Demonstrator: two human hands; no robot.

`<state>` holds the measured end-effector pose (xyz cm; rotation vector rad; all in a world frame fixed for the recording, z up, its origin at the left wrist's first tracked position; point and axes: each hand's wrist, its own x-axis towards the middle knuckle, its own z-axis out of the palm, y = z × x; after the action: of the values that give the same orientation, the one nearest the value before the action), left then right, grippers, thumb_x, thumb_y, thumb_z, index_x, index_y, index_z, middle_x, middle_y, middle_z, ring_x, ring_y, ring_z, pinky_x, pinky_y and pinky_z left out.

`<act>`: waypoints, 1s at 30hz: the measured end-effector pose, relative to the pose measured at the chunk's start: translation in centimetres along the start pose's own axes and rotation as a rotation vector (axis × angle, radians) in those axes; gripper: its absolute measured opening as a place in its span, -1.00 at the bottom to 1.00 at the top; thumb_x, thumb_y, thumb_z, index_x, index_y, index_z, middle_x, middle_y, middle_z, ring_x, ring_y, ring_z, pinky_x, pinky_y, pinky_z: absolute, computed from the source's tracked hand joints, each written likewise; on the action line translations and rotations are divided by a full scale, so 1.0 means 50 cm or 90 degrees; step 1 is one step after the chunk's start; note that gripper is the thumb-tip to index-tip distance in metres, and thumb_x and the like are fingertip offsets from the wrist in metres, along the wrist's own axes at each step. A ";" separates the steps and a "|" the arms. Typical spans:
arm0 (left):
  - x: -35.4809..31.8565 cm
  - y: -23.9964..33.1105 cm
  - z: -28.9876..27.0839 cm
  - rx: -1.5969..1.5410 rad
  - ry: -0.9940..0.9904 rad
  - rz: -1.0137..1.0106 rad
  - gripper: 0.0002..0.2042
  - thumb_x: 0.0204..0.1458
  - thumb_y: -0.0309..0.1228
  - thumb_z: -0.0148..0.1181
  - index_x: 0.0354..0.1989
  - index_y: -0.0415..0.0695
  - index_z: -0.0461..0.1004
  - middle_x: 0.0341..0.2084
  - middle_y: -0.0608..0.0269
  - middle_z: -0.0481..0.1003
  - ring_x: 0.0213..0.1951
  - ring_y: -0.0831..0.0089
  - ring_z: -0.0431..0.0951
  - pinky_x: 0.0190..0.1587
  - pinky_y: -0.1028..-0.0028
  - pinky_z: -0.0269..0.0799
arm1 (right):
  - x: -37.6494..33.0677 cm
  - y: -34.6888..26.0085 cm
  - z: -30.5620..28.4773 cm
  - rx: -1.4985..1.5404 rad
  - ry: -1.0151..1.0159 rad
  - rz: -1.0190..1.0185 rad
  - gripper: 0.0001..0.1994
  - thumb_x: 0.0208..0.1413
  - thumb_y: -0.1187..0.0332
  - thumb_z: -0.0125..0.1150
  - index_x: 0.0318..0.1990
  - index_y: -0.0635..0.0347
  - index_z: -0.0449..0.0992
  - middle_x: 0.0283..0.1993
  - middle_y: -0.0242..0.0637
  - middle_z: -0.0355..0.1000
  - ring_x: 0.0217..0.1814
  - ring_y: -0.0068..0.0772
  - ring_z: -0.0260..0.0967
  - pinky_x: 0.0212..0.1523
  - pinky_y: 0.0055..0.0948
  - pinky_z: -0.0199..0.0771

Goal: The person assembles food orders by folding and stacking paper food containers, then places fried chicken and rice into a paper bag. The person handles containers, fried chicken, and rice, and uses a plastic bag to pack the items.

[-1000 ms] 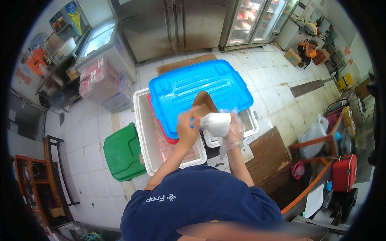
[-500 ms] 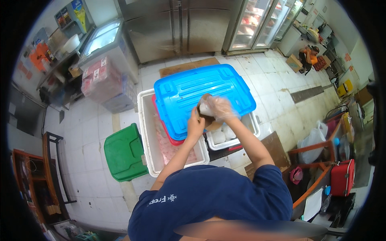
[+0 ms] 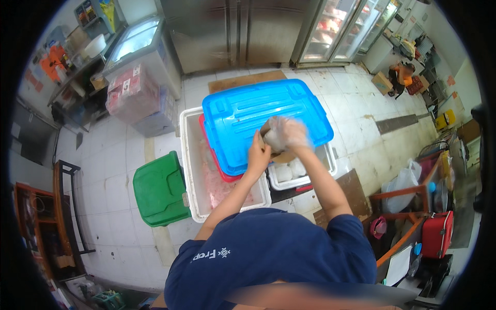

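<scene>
My left hand [image 3: 259, 156] is closed on a small brown cardboard box [image 3: 265, 127], holding it tilted above the blue lid [image 3: 243, 106]. Inside the box's opening sits a white, rounded lump [image 3: 273, 138]. Against that lump is my right hand [image 3: 294, 133], in a clear plastic glove; it is smeared by motion, and its fingers cannot be made out. Below it, a white tub [image 3: 330, 164] holds several white rounded pieces [image 3: 289, 169]. The blue lid lies across this tub and a larger white cooler box [image 3: 185, 155], which holds pale pink contents [image 3: 219, 188].
A green lid [image 3: 161, 188] lies on the floor at left. Wrapped boxes [image 3: 133, 93] stand by a chest freezer [image 3: 135, 44]. Steel cabinets [image 3: 232, 36] and glass-door fridges [image 3: 330, 31] line the back. A wooden frame [image 3: 400, 191] stands at right. Another person [image 3: 402, 77] crouches far right.
The white lump sits a little further inside the box's opening, and my right hand is still moving over it. The whole view has shifted slightly. My left hand keeps its hold on the box.
</scene>
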<state>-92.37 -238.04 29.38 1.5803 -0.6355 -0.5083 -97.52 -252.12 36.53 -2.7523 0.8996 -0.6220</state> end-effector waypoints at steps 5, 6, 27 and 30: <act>-0.005 -0.016 0.002 -0.065 -0.021 -0.023 -0.40 0.13 -0.51 0.02 0.36 -0.23 0.01 -0.51 0.09 0.49 -0.69 0.46 0.47 -0.65 0.45 0.40 | 0.023 0.035 -0.066 0.115 0.023 0.121 -0.67 0.17 0.11 0.10 -0.21 0.23 0.51 -0.25 0.02 0.52 -0.18 0.09 0.48 -0.15 -0.12 0.46; -0.006 -0.018 0.002 -0.076 -0.024 -0.021 -0.40 0.13 -0.51 0.02 0.36 -0.22 0.02 -0.52 0.10 0.49 -0.70 0.46 0.47 -0.65 0.45 0.40 | 0.024 0.042 -0.082 0.195 0.028 0.177 -0.66 0.15 0.10 0.13 -0.26 0.25 0.50 -0.25 0.04 0.52 -0.19 0.07 0.49 -0.16 -0.12 0.47; -0.011 -0.037 -0.001 -0.141 -0.019 0.004 -0.39 0.15 -0.50 -0.02 0.37 -0.26 -0.07 -0.47 -0.01 0.53 -0.64 0.36 0.55 -0.59 0.39 0.49 | -0.022 -0.015 -0.151 0.088 -0.028 -0.181 -0.85 0.06 0.45 0.17 -0.23 0.19 0.59 -0.25 -0.03 0.49 -0.18 0.03 0.46 -0.15 -0.21 0.47; -0.011 -0.040 0.002 -0.143 -0.028 -0.048 -0.38 0.13 -0.51 -0.01 0.37 -0.25 -0.08 -0.48 -0.01 0.53 -0.63 0.36 0.56 -0.59 0.38 0.48 | -0.027 -0.025 -0.174 0.102 0.009 -0.162 -0.84 0.03 0.46 0.21 -0.21 0.20 0.60 -0.25 -0.05 0.50 -0.19 0.01 0.46 -0.14 -0.23 0.46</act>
<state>-92.62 -237.65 27.35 1.3874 -0.5343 -0.6490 -101.69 -250.64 44.23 -2.7396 0.4802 -0.7211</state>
